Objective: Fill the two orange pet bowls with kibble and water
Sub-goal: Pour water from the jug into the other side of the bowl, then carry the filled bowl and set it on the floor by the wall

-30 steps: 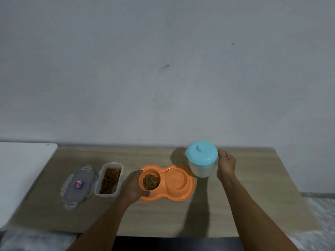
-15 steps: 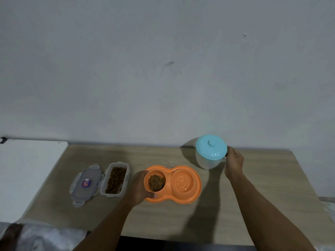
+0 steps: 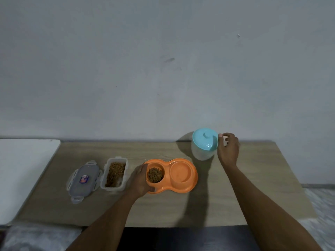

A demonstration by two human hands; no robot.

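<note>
Gripping the orange double bowl at centre frame, the left hand wraps its kibble-filled side; the right hand closes on the blue-lidded jug's handle, centre right.

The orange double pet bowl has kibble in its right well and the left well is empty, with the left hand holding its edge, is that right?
Not quite. In the head view the kibble sits in the left well of the orange double pet bowl, and the right well is empty. The left hand does hold its left edge.
</note>
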